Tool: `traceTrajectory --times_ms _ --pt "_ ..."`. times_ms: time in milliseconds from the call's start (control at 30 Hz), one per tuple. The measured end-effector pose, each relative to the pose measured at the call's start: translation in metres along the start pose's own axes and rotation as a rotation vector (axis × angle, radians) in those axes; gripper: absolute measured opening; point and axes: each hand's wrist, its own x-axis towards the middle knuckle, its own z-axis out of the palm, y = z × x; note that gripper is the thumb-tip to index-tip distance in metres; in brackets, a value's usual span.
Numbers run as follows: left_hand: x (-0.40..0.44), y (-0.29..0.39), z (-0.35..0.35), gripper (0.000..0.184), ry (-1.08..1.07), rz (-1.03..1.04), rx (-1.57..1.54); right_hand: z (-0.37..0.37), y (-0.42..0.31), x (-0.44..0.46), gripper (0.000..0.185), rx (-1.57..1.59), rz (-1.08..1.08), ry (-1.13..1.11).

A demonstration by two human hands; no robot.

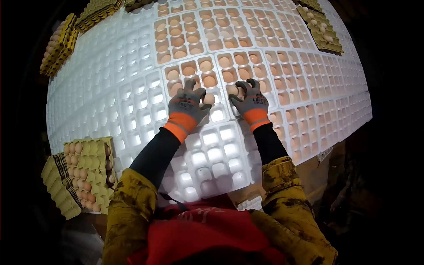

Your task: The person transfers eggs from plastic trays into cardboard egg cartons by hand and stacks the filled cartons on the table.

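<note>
My left hand [187, 100], in a grey glove with an orange cuff, reaches over a white foam egg tray. Its thumb and index finger are closed around a brown egg [209, 99] at the tray's near right side. My right hand [253, 98], gloved alike, is over the neighbouring foam tray [224, 102]. Its thumb and curled fingers are closed about a pale egg [232, 90] at that tray's left edge; the palm side is hidden. More brown eggs [188, 70] sit in the cells just beyond both hands.
Foam trays with bare cells [132, 88] spread to the left, and one lies in front [212, 154]. Egg-filled trays [304, 75] extend to the right and back. Stacked pulp cartons holding eggs stand near left [95, 154], far left [62, 42] and far right [327, 33].
</note>
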Motion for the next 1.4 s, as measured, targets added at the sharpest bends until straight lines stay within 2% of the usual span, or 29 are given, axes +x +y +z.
traceTrajectory --times_ms 33,67,100,167,200,233,300,333,433,467,500,567,633,700,733,767,833,867,933,967,1033,1100,1167,1200,1233,1300,1333,1400 --pt "0.009 0.006 0.015 0.033 -0.003 -0.029 0.057 0.000 0.003 0.007 0.049 0.064 0.009 -0.041" --pt "0.011 0.010 0.017 0.032 -0.003 -0.034 0.118 -0.002 0.008 0.009 0.045 0.287 0.025 -0.007" --pt "0.007 0.015 0.019 0.031 -0.012 -0.042 0.178 0.008 0.022 0.015 0.039 0.368 -0.131 0.193" --pt "-0.001 0.009 0.026 0.034 -0.070 -0.065 0.244 -0.018 0.019 0.017 0.036 0.924 0.276 -0.124" --pt "-0.008 0.003 0.028 0.034 -0.096 -0.061 0.221 -0.017 0.029 0.020 0.037 1.099 0.344 -0.193" --pt "-0.014 -0.003 0.031 0.042 -0.038 -0.047 0.216 -0.021 0.040 0.022 0.042 1.155 0.274 -0.184" --pt "-0.021 -0.015 0.026 0.051 0.084 -0.014 -0.173 -0.035 0.055 0.014 0.046 1.383 0.225 -0.098" --pt "-0.022 -0.007 0.006 0.055 0.043 -0.193 -0.395 -0.035 0.068 0.010 0.048 1.364 0.149 -0.014" --pt "-0.027 -0.062 0.040 0.050 0.564 -0.032 -0.515 -0.027 0.092 -0.006 0.039 1.054 0.131 0.132" --pt "-0.030 -0.066 0.048 0.047 0.529 -0.036 -0.648 -0.019 0.098 -0.010 0.033 0.650 -0.078 0.250" --pt "-0.033 -0.070 0.057 0.047 0.504 0.039 -0.626 -0.028 0.080 -0.017 0.029 0.346 -0.128 0.250" --pt "-0.038 -0.071 0.065 0.046 0.379 0.202 -0.099 -0.009 0.104 -0.021 0.028 -0.057 -0.334 0.273" --pt "-0.036 -0.078 0.085 0.048 0.360 0.170 -0.065 -0.002 0.115 -0.020 0.025 0.069 -0.365 0.296" --pt "-0.045 -0.060 0.064 0.047 0.402 0.075 -0.099 0.005 0.100 -0.027 0.031 0.533 -0.069 0.282" --pt "-0.057 -0.058 0.041 0.047 0.384 0.089 -0.235 0.000 0.075 -0.029 0.032 0.585 -0.064 0.326" --pt "-0.081 -0.057 0.015 0.047 0.366 0.110 -0.382 -0.012 0.047 -0.034 0.033 0.503 -0.142 0.324" --pt "-0.138 -0.072 -0.040 0.048 0.396 0.131 -0.352 -0.012 -0.013 -0.045 0.033 0.465 -0.166 0.220" --pt "-0.171 -0.087 -0.073 0.049 0.379 0.074 -0.300 0.000 -0.043 -0.054 0.034 0.540 -0.208 0.153" --pt "-0.252 -0.136 -0.105 0.052 0.506 -0.120 -0.351 0.021 -0.121 -0.086 0.035 0.670 -0.278 -0.036" --pt "-0.292 -0.170 -0.117 0.053 0.564 -0.150 -0.174 0.030 -0.167 -0.105 0.037 0.728 -0.306 -0.158" --pt "-0.379 -0.219 -0.146 0.052 0.561 -0.249 -0.075 0.052 -0.255 -0.142 0.038 0.795 -0.528 -0.358" --pt "-0.443 -0.257 -0.166 0.055 0.398 -0.293 -0.049 0.072 -0.337 -0.175 0.034 0.727 -0.778 -0.446" --pt "-0.477 -0.275 -0.179 0.042 0.143 -0.109 0.194 0.105 -0.401 -0.196 0.032 0.655 -1.001 -0.370" --pt "-0.483 -0.285 -0.171 0.039 0.063 -0.032 0.129 0.125 -0.427 -0.199 0.030 0.547 -1.146 -0.359" --pt "-0.491 -0.292 -0.158 0.035 0.089 0.044 0.292 0.142 -0.450 -0.200 0.028 0.438 -1.286 -0.346" --pt "-0.495 -0.311 -0.140 0.046 -0.030 0.042 0.357 0.160 -0.484 -0.205 0.029 0.193 -1.448 -0.389" --pt "-0.493 -0.314 -0.140 0.044 -0.040 0.029 0.330 0.168 -0.496 -0.206 0.030 0.065 -1.522 -0.413" --pt "-0.484 -0.321 -0.140 0.041 -0.059 0.009 0.270 0.193 -0.499 -0.193 0.032 0.116 -1.511 -0.442"
